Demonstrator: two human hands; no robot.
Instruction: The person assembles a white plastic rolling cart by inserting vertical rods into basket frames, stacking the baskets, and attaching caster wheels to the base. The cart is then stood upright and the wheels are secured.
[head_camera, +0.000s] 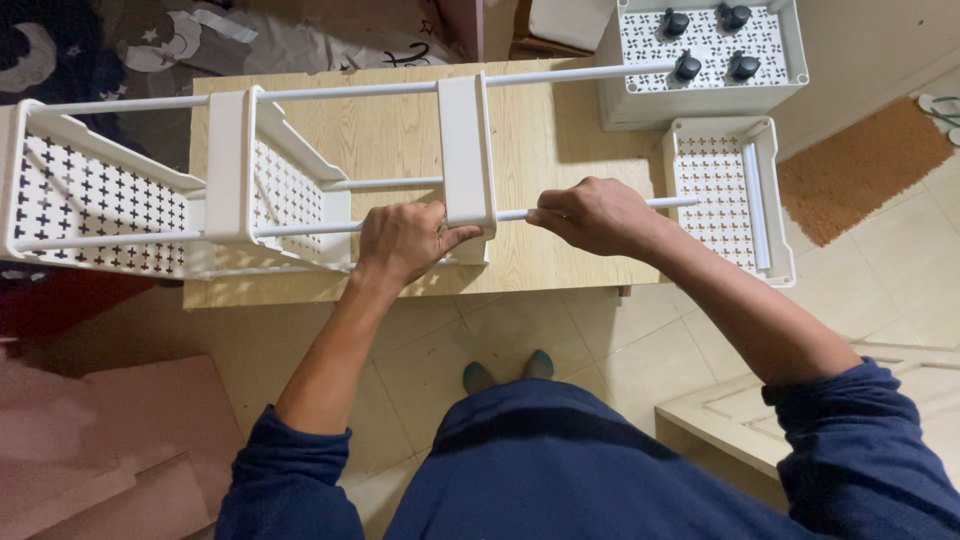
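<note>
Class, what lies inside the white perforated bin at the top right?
Inside the white perforated bin lie four black caster wheels on its cross-patterned base. Beneath that base stays hidden.

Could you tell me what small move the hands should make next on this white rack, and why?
Probably push the white rod further left through the shelf frame. The right hand grips the rod just right of the frame, the left hand braces the frame, and a length of rod sticks out to the right.

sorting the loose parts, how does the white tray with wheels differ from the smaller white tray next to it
The white perforated plastic tray with wheels is deeper, and four black casters lie inside it. The smaller white perforated tray is shallower and holds only a loose white rod. Both share cross-shaped cut-outs and sit off the wooden table.
</note>
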